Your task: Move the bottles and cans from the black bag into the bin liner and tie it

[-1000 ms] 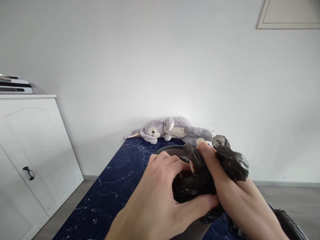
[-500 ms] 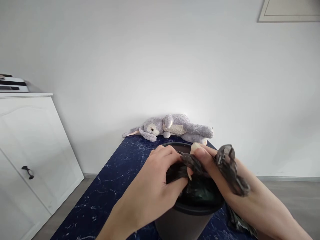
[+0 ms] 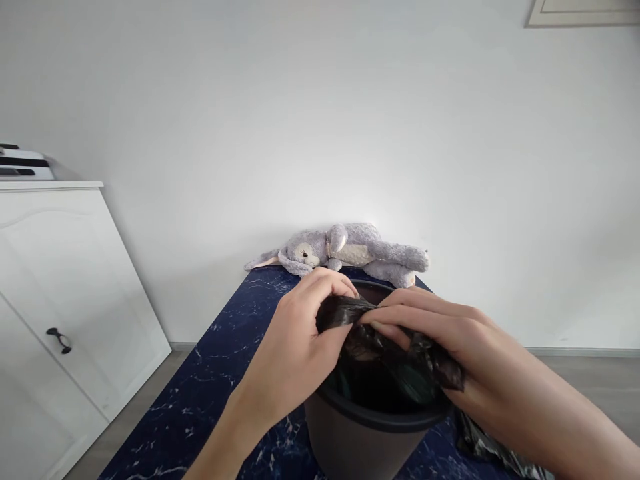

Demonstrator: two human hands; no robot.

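Observation:
A dark round bin (image 3: 360,433) stands on a navy marbled table (image 3: 220,373) close in front of me. A crumpled black plastic bag (image 3: 395,363) hangs over and into its mouth. My left hand (image 3: 300,340) pinches the bag's edge at the bin's left rim, fingers curled shut on the plastic. My right hand (image 3: 450,347) grips the same bag from the right, fingers pointing left and pressed onto it. More of the bag trails down past the bin's right side.
A grey plush rabbit (image 3: 345,252) lies along the table's far edge against the white wall. A white cabinet (image 3: 55,307) with a dark knob stands at the left, with a flat device on top. Grey floor shows on both sides of the table.
The bunched bag has come down from above the bin into its mouth. Both hands have shifted, and now they pull the bag's edge apart over the rim.

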